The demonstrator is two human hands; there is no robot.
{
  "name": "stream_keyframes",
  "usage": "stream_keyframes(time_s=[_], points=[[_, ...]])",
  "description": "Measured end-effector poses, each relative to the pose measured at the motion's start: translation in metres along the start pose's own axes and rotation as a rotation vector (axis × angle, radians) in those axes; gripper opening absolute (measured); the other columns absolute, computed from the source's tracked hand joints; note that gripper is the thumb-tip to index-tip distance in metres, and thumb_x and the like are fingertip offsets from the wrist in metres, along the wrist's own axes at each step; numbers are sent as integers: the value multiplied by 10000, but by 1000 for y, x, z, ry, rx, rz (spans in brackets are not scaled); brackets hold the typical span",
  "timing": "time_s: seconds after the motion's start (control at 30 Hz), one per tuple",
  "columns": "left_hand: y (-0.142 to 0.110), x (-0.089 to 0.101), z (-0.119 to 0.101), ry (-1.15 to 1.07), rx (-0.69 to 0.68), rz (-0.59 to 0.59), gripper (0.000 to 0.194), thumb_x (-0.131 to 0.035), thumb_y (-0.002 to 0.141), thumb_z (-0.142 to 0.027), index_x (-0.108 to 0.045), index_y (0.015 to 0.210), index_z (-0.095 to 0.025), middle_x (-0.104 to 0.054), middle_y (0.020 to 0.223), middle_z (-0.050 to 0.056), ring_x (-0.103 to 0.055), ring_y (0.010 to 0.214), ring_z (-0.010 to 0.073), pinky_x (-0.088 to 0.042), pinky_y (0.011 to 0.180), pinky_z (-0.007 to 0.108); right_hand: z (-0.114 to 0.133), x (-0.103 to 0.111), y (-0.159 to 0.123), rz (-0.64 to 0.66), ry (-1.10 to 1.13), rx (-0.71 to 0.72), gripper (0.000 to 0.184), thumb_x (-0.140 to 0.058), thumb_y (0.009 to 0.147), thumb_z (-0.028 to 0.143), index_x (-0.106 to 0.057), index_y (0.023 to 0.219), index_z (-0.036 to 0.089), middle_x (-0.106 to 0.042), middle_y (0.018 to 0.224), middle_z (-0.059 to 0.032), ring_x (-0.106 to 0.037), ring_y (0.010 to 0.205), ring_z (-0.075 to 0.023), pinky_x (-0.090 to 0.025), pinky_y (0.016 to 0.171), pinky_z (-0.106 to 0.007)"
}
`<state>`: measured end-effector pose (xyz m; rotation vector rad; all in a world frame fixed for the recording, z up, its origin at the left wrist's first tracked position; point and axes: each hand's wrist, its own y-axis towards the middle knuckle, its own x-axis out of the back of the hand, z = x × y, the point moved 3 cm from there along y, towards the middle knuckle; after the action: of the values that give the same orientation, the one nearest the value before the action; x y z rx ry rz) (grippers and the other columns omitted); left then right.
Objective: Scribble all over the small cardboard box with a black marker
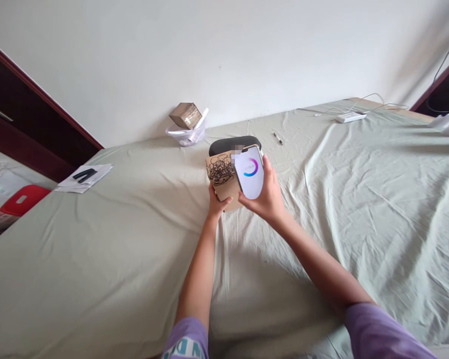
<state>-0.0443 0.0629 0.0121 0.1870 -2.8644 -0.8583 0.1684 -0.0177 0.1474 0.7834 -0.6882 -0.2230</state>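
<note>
My left hand (217, 203) grips a brown cardboard box (222, 182) by its lower left corner, thumb on the front. Black scribbles cover the upper part of that box, and a blurred patch hides its top right. In my right hand (267, 197) is a smartphone (250, 172), held upright by its edges with the screen towards me. A purple and blue ring shows on its white screen. The phone overlaps the right side of the box. Behind both lies a dark rounded object (234, 143), mostly hidden, so its kind is unclear.
A light green sheet (134, 239) covers the wide surface. By the wall, a second cardboard box (187, 114) rests on a clear plastic bowl (187, 135). A pen (278, 138), a white power strip (350, 117) and papers (69, 185) with a black stapler-like object (84, 175) lie around.
</note>
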Motion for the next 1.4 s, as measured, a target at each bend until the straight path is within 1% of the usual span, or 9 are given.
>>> stream_keyframes(time_s=[0.17, 0.37, 0.57, 0.67, 0.9, 1.03, 1.17, 1.3, 1.4], points=[[-4, 5, 18, -110, 191, -60, 1396, -956, 528, -858, -328, 1616, -250, -499, 1596, 229, -521, 1517, 457, -498, 1231, 614, -48, 9, 16, 16, -112, -171, 1273, -773, 783, 387, -4, 1777, 186, -446, 1693, -296, -560, 1468, -490, -605, 1030, -613], [-6, 6, 24, -143, 244, -55, 1441, -1015, 480, -745, -310, 1637, -254, -421, 1641, 231, -422, 1585, 456, -515, 1202, 533, -101, 14, 19, 48, -148, -429, 1207, -746, 780, 367, -106, 1769, 108, -477, 1663, -311, -599, 1404, -443, -557, 1065, -537], [-5, 6, 27, -146, 233, -48, 1402, -1002, 501, -730, -301, 1621, -262, -410, 1646, 218, -410, 1594, 442, -523, 1195, 501, -151, 5, 0, 285, -396, -721, 1143, -766, 846, 489, -195, 1750, 87, -572, 1510, -310, -680, 1238, -426, -538, 983, -484], [-4, 6, 30, -149, 234, -49, 1408, -1000, 493, -733, -297, 1616, -256, -405, 1641, 223, -417, 1586, 453, -531, 1185, 520, -170, 3, -12, 329, -492, -788, 1100, -785, 857, 450, -241, 1732, 62, -560, 1526, -334, -615, 1351, -466, -505, 1029, -490], [-6, 6, 37, -168, 212, -53, 1362, -1021, 514, -695, -321, 1608, -281, -428, 1648, 208, -455, 1564, 433, -537, 1173, 509, -178, 0, -17, 410, -580, -730, 809, -665, 942, 395, -463, 1633, 26, -500, 1628, -349, -377, 1517, -583, -270, 1211, -713], [-6, 6, 38, -177, 202, -57, 1366, -1032, 501, -687, -332, 1610, -304, -442, 1641, 188, -459, 1564, 429, -542, 1166, 504, -150, -17, -11, 542, -442, -468, 656, -509, 1016, 327, -513, 1662, 213, -551, 1668, -168, -485, 1465, -442, -391, 1190, -579], [-7, 8, 38, -185, 187, -39, 1316, -1044, 519, -625, -354, 1597, -315, -459, 1637, 174, -424, 1598, 425, -542, 1170, 492, -128, -38, -13, 654, -328, -303, 718, -530, 993, 315, -446, 1705, 289, -527, 1701, -104, -496, 1479, -356, -457, 1161, -461], [-9, 9, 37, -196, 198, -15, 1276, -1029, 571, -595, -343, 1609, -310, -477, 1626, 183, -448, 1582, 426, -579, 1117, 486, -135, -47, -22, 741, -357, -354, 863, -692, 896, 362, -441, 1708, 212, -514, 1649, -234, -473, 1473, -486, -438, 1159, -585], [-9, 8, 37, -205, 219, 0, 1276, -1029, 571, -578, -341, 1609, -304, -480, 1622, 189, -455, 1578, 428, -572, 1139, 505, -145, -43, -28, 782, -388, -376, 771, -622, 913, 213, -495, 1673, 189, -554, 1532, -260, -535, 1421, -454, -463, 1091, -530]])
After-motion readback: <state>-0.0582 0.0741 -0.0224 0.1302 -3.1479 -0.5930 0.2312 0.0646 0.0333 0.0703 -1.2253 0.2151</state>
